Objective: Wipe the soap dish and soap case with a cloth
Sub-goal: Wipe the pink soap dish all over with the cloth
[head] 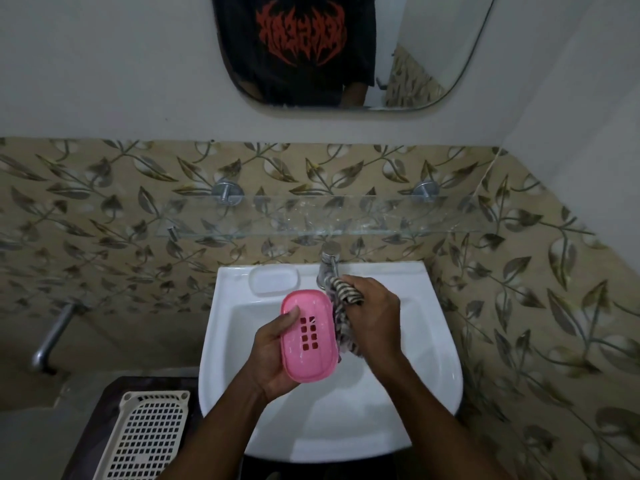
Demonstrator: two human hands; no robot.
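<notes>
L hand [277,358] grips pink soap case [309,336] over the sink [433,341]; R hand [374,320] fingers curl round striped cloth [343,327] beside it. Case looks wet w/ residue, so I'd guess it could slip from the grip & drop into the basin.

leaf-patterned tile [104,202] runs beneath a rounded mirror [349,50], with a glass shelf [311,216] above the white basin [433,341].

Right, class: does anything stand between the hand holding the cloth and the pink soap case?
Nothing visible does. The right hand grips the striped cloth, which hangs directly beside the pink soap case that the left hand holds above the sink.
</notes>
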